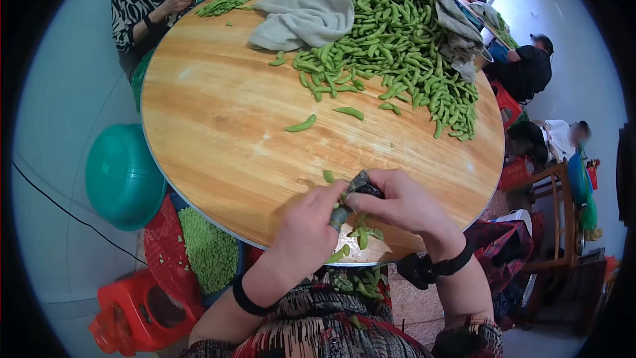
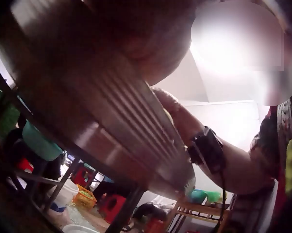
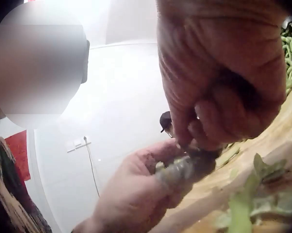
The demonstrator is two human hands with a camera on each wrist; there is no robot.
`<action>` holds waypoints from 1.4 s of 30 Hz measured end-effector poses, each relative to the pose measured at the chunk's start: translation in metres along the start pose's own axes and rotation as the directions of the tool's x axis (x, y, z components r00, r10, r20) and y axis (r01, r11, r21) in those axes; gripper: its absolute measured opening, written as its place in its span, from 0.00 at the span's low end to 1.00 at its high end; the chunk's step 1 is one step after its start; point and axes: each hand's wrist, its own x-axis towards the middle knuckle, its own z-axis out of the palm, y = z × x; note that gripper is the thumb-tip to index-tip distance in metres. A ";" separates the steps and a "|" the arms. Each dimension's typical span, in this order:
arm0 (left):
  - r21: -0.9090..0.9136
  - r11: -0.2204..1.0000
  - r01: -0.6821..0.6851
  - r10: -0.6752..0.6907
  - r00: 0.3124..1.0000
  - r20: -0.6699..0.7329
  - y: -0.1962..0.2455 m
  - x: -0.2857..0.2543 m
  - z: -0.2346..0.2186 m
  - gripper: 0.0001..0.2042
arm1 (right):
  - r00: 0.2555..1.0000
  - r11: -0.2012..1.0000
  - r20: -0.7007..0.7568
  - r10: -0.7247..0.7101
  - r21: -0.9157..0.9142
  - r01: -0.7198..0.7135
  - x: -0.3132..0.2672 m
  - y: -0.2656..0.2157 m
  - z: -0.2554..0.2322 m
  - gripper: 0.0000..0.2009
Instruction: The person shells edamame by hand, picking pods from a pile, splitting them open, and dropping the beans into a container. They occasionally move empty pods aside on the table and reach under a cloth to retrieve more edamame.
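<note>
Both hands meet over the near edge of a round wooden table (image 1: pixel 212 113). My left hand (image 1: pixel 305 222) holds a green edamame pod (image 1: pixel 328 176), whose tip shows past the fingers. A greyish wrap (image 3: pixel 177 174) covers its thumb. My right hand (image 1: pixel 407 202), with dark wrapping (image 1: pixel 363 184) on its fingers, pinches at the same pod, mostly hidden between the fingers. Below the hands, split pods (image 1: pixel 362 233) lie at the table edge, and more husks (image 1: pixel 368 282) rest on the lap. Two loose pods (image 1: pixel 301 123) lie beyond the hands.
A large heap of edamame pods (image 1: pixel 391 20) covers the table's far side, beside a grey cloth (image 1: pixel 298 16). Shelled beans (image 1: pixel 209 252) fill a container at lower left, near a turquoise basin (image 1: pixel 122 176) and red stool (image 1: pixel 136 311). Another person (image 1: pixel 165 0) sits across the table.
</note>
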 end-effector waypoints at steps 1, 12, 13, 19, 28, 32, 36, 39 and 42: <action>-0.148 0.982 0.114 -0.117 0.993 -0.011 -0.004 0.000 0.006 0.16 | 0.998 0.987 -0.054 0.041 0.156 -0.032 -0.008 -0.004 0.003 0.12; -0.875 0.178 0.451 -0.537 0.789 0.297 0.002 0.006 0.001 0.01 | 0.991 0.803 0.121 -0.052 0.595 -0.031 -0.035 0.018 0.025 0.11; -0.857 0.242 0.454 -0.547 0.794 0.266 0.002 0.005 0.003 0.01 | 0.991 0.803 0.120 -0.053 0.595 -0.029 -0.035 0.020 0.026 0.11; -0.682 0.606 0.408 -0.474 0.875 0.102 -0.004 0.001 0.013 0.02 | 0.989 0.641 0.138 -0.043 0.764 -0.079 -0.036 0.018 0.030 0.10; -0.884 -0.149 0.443 -0.385 0.798 0.465 -0.010 0.016 0.007 0.03 | 0.991 0.529 0.129 0.035 0.839 -0.128 -0.026 0.009 0.028 0.08; -0.913 0.168 0.373 -0.481 0.839 0.254 -0.008 0.016 0.020 0.05 | 0.813 0.910 -0.456 -0.361 -0.365 0.199 -0.010 0.009 0.034 0.06; -0.905 0.116 0.409 -0.501 0.811 0.302 -0.015 0.017 0.021 0.07 | 0.844 0.963 -0.483 -0.235 -0.230 0.137 -0.001 0.008 0.035 0.04; -0.904 0.186 0.384 -0.519 0.820 0.241 -0.011 0.019 0.020 0.07 | 0.867 0.979 -0.459 -0.193 -0.144 0.142 0.002 0.009 0.032 0.04; -0.879 0.238 0.413 -0.548 0.804 0.229 -0.019 0.018 0.026 0.08 | 0.784 0.847 -0.454 -0.422 -0.507 0.163 0.000 0.008 0.039 0.04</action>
